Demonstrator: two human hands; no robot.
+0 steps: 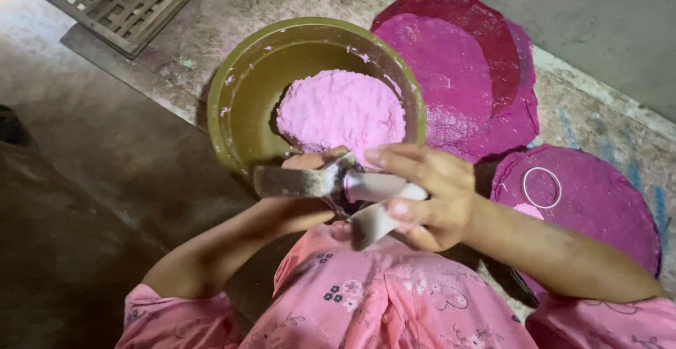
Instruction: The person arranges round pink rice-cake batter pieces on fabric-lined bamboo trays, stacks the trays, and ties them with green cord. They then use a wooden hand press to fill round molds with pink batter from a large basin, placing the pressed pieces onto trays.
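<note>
Nearest me, my right hand (429, 194) gripped a pale wedge-shaped tool (373, 221) while my left hand (310, 173) closed on a flat metal scraper (292, 181), the two tools touching. At twelve o'clock sat the olive bowl (239, 102) holding pink dough (341, 109); magenta discs (458, 67) lay at two o'clock. I judged steady pressure mattered, scraping clean over the bowl.

Olive glossy plastic bowl (239, 109); matt grainy pink dough (341, 109); dull grey metal tool (296, 181), probably steel; rough concrete floor (105, 152); slatted wooden tray (120, 0).
</note>
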